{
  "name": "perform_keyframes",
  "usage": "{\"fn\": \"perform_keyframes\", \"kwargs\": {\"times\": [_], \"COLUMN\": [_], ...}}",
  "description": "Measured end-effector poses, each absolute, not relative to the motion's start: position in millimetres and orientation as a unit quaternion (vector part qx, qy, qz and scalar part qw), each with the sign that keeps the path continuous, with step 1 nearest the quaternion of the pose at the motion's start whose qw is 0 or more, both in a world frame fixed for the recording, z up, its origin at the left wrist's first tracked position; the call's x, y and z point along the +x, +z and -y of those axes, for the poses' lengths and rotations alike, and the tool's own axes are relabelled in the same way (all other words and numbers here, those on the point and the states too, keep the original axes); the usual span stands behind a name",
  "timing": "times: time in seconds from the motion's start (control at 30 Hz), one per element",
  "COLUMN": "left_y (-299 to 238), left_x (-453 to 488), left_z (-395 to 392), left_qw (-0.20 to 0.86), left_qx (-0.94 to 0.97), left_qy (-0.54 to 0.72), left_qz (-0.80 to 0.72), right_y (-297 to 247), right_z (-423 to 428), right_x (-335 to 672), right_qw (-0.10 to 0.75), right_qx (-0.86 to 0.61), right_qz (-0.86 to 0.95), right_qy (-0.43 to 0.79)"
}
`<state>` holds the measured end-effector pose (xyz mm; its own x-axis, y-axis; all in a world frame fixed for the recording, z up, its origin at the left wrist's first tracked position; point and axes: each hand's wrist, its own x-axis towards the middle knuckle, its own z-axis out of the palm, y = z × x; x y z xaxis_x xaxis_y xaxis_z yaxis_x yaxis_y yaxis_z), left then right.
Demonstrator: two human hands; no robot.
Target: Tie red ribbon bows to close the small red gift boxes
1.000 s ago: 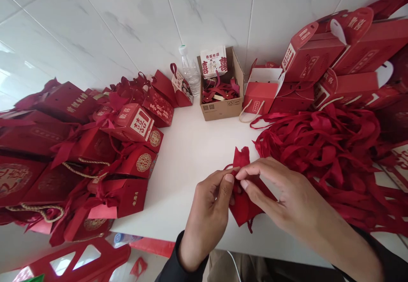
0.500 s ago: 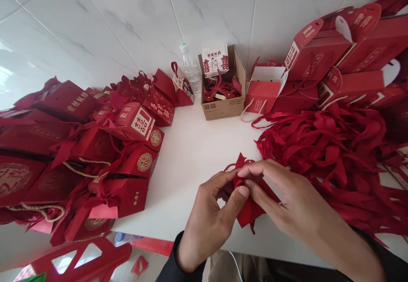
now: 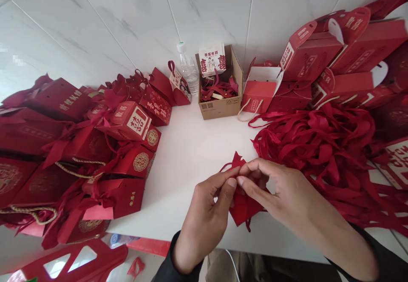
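Note:
A small red gift box (image 3: 245,209) with a red cord stands on the white table (image 3: 188,163) near its front edge. Over its top, my left hand (image 3: 212,207) pinches red ribbon (image 3: 237,160) between thumb and forefinger. My right hand (image 3: 274,188) meets it from the other side, thumb and fingertips closed at the same ribbon. The fingers cover the spot where the ribbon is gripped, and much of the box's top is hidden behind them. One pointed ribbon end sticks up beyond the fingertips.
Red boxes tied with ribbons (image 3: 127,120) crowd the left side. A heap of loose red ribbons (image 3: 318,146) lies at right, with more red boxes (image 3: 312,56) stacked behind. By the wall stand a cardboard box (image 3: 222,108) and a clear bottle (image 3: 190,71). A red plastic stool (image 3: 105,254) is below left.
Both hands stay at the ribbon; the fingertips have drawn closer together and shifted slightly left. More of the box's front shows. The whole view has shifted slightly.

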<state>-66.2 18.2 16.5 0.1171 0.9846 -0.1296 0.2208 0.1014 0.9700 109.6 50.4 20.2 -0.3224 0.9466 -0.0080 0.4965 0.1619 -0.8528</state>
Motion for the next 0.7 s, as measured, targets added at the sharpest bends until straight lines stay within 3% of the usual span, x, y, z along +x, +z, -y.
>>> {"fn": "perform_keyframes", "kwargs": {"times": [0.23,0.7], "left_y": [14.8,13.7], "left_x": [-66.6,-67.1], "left_z": [-18.7,-18.3], "left_qw": [0.517,0.52], "left_qx": [0.533,0.524], "left_qy": [0.374,0.375], "left_qz": [-0.556,-0.56], "right_y": [21.6,19.3], "right_z": [-49.6,-54.4], "right_x": [111.3,114.5], "right_qw": [0.284,0.266], "right_qx": [-0.508,-0.501], "right_qz": [0.725,0.709], "right_qy": [0.367,0.418]}}
